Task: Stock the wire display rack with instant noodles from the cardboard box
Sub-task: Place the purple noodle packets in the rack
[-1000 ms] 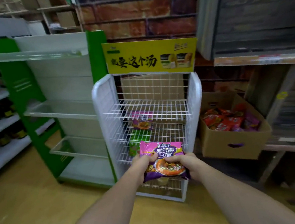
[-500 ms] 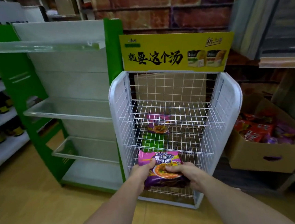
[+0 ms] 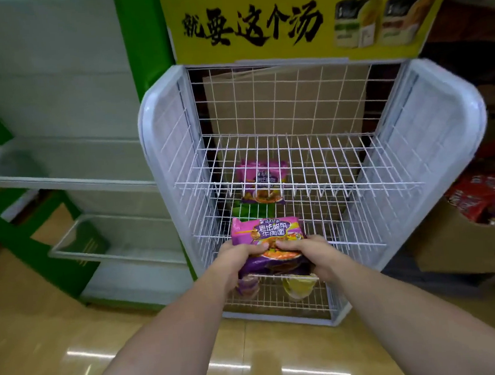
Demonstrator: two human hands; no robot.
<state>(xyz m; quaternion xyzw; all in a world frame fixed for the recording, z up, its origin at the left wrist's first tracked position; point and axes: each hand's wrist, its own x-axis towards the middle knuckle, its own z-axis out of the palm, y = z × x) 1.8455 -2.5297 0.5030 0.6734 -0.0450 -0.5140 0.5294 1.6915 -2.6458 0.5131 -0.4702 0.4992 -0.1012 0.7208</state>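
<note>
1. Green shelf unit [image 3: 58, 162], 9 o'clock of the view: shelves bare; not part of the task.
2. Left hand [image 3: 236, 258], just below centre: closed on the left edge of the noodle packet [image 3: 267, 239], thumb on its face.
3. Noodle packet, purple and pink: held between both hands at the front of the wire rack [image 3: 164, 140], level with a lower shelf, its top edge tilted toward the rack.
4. Right hand [image 3: 308, 252], at 3 o'clock of the packet: closed on its right edge.
5. Rack contents: a second purple packet [image 3: 262, 183] and a green packet [image 3: 244, 211] lie further back, at 12 o'clock of the held one; two more packets show through the wire beneath the hands.
6. Handling note, a judgement: slide the packet in flat, label up, clear of the wire lip, then set it beside the stock already there.
7. Cardboard box [image 3: 466, 243], 3 o'clock: holds red and purple packets, well apart from the hands.
</note>
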